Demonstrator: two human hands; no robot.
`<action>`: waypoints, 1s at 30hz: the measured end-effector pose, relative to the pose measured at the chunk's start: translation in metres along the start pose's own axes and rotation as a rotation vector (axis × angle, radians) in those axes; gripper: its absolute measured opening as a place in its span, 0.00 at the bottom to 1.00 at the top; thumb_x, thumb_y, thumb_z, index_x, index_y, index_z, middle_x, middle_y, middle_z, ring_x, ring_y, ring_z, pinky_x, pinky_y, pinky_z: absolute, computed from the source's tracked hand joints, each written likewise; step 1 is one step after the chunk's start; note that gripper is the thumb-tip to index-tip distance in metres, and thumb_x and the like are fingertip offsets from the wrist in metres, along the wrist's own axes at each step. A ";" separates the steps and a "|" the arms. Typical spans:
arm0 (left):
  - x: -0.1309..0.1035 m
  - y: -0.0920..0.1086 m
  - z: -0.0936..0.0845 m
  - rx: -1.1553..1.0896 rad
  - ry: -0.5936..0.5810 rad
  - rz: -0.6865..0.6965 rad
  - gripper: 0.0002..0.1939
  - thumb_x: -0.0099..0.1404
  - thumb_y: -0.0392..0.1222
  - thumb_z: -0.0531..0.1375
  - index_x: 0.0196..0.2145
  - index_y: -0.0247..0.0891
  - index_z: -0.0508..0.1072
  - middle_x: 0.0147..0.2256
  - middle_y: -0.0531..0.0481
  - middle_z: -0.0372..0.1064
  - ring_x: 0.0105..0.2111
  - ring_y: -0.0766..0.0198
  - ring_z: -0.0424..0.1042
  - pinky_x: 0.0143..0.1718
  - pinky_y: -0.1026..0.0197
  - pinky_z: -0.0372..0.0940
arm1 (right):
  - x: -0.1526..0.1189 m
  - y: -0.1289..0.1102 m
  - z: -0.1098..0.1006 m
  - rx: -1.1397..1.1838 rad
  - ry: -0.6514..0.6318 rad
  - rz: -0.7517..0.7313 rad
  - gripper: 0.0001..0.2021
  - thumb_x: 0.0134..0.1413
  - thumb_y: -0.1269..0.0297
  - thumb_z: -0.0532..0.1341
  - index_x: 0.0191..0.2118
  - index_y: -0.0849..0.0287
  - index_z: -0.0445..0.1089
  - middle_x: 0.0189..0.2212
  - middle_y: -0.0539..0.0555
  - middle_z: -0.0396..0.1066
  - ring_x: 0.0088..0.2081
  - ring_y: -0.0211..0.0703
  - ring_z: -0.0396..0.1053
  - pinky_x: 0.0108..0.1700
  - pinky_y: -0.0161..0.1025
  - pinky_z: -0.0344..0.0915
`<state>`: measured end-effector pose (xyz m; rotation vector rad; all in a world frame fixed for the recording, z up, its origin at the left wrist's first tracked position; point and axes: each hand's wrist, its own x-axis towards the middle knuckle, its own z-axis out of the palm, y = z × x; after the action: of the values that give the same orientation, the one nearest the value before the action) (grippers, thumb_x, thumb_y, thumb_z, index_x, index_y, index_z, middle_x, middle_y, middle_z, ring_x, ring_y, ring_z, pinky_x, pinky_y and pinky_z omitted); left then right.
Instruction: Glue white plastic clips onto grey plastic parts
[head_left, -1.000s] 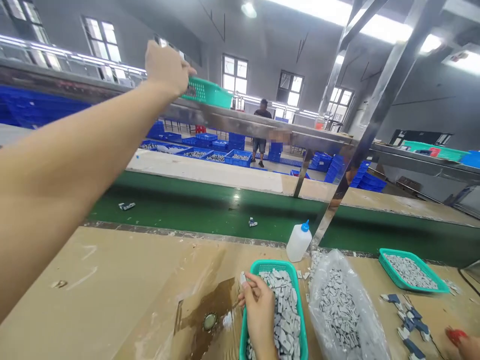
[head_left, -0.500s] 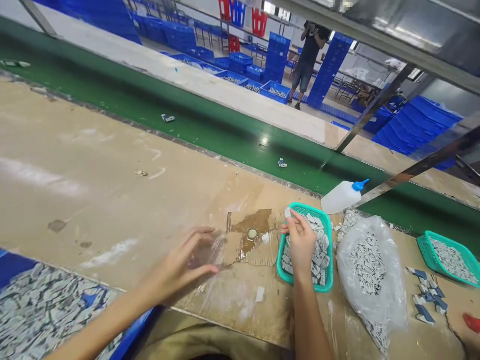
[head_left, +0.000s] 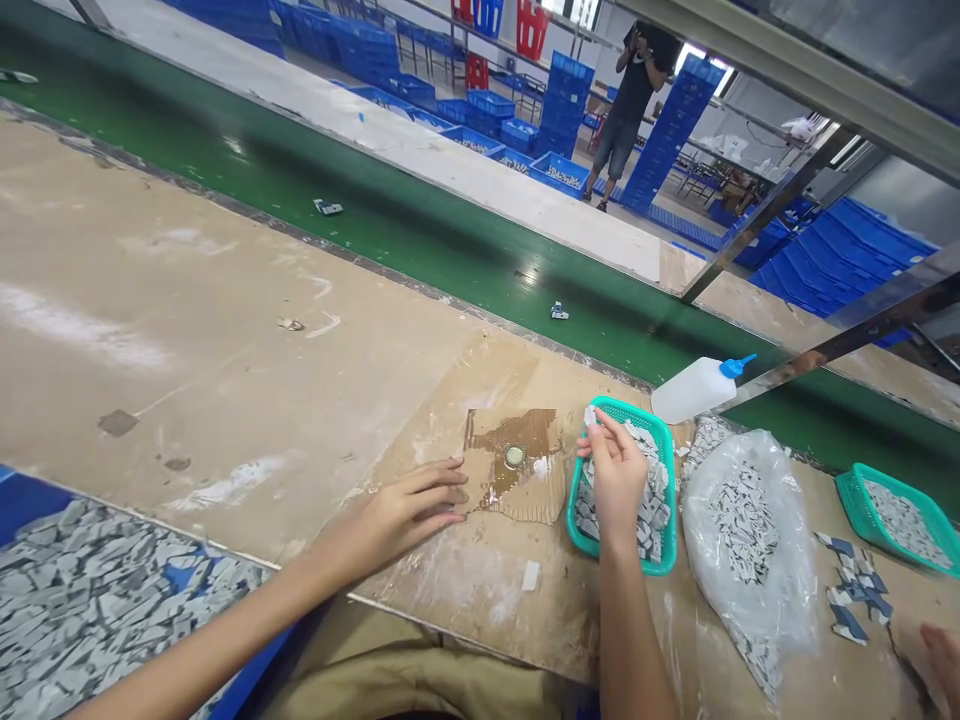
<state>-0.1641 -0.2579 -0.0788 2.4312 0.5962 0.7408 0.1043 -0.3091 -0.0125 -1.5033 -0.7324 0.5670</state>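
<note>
My right hand (head_left: 616, 465) is over the green basket (head_left: 670, 500) of grey-white pieces, its thumb and fingers pinching a small white piece (head_left: 590, 414) at the basket's left rim. My left hand (head_left: 424, 503) lies on the table with its fingers extended, their tips at the left edge of a cardboard piece (head_left: 544, 497). Nothing shows in that hand. The cardboard is stained brown and bears a small round pale item (head_left: 514, 457). A white chip (head_left: 531, 576) lies just below it.
A white bottle (head_left: 691, 390) with a blue nozzle, a plastic bag of pieces (head_left: 750, 530) and a second green basket (head_left: 855, 500) are on the right. Another person's hand (head_left: 943, 650) shows at the right edge. A bin of pieces (head_left: 97, 610) is lower left.
My left hand has moved right, and its fingers have come down beside the cardboard. My right hand still holds the white piece. Another person's hand has shifted at the right edge. The view has shifted slightly.
</note>
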 end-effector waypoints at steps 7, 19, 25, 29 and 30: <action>0.005 -0.009 -0.019 -0.095 -0.096 -0.060 0.08 0.68 0.40 0.58 0.40 0.38 0.77 0.47 0.42 0.74 0.56 0.54 0.68 0.55 0.55 0.68 | 0.000 0.000 0.002 -0.013 -0.012 -0.011 0.20 0.53 0.56 0.63 0.47 0.65 0.74 0.28 0.53 0.75 0.26 0.39 0.72 0.30 0.38 0.72; 0.221 0.032 -0.018 -0.324 0.029 -0.113 0.25 0.60 0.56 0.64 0.48 0.35 0.71 0.48 0.40 0.72 0.47 0.54 0.72 0.52 0.49 0.67 | 0.001 -0.013 -0.007 0.125 0.598 -0.212 0.22 0.62 0.56 0.57 0.57 0.64 0.65 0.33 0.55 0.72 0.31 0.41 0.72 0.35 0.40 0.73; 0.375 0.084 0.115 -0.306 -0.205 0.094 0.56 0.36 0.48 0.76 0.59 0.25 0.59 0.62 0.23 0.55 0.63 0.36 0.56 0.62 0.45 0.56 | 0.009 -0.009 -0.032 -0.068 0.525 -0.218 0.19 0.72 0.57 0.46 0.57 0.62 0.64 0.47 0.58 0.69 0.45 0.44 0.72 0.44 0.46 0.72; 0.386 0.091 0.148 -0.357 -0.061 0.059 0.40 0.46 0.45 0.73 0.52 0.29 0.63 0.50 0.33 0.69 0.51 0.44 0.70 0.51 0.49 0.66 | 0.010 -0.004 -0.039 -0.070 0.469 -0.220 0.16 0.68 0.57 0.55 0.55 0.59 0.67 0.51 0.57 0.68 0.48 0.47 0.70 0.46 0.49 0.72; 0.384 0.090 0.144 -0.388 0.035 0.029 0.38 0.48 0.45 0.73 0.52 0.30 0.62 0.49 0.35 0.70 0.50 0.46 0.71 0.51 0.51 0.66 | 0.010 -0.003 -0.038 -0.061 0.463 -0.220 0.17 0.64 0.56 0.60 0.55 0.58 0.66 0.51 0.58 0.68 0.47 0.47 0.70 0.46 0.49 0.73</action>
<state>0.2352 -0.1692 0.0168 2.0765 0.3882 0.8279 0.1385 -0.3281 -0.0064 -1.5118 -0.5434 0.0234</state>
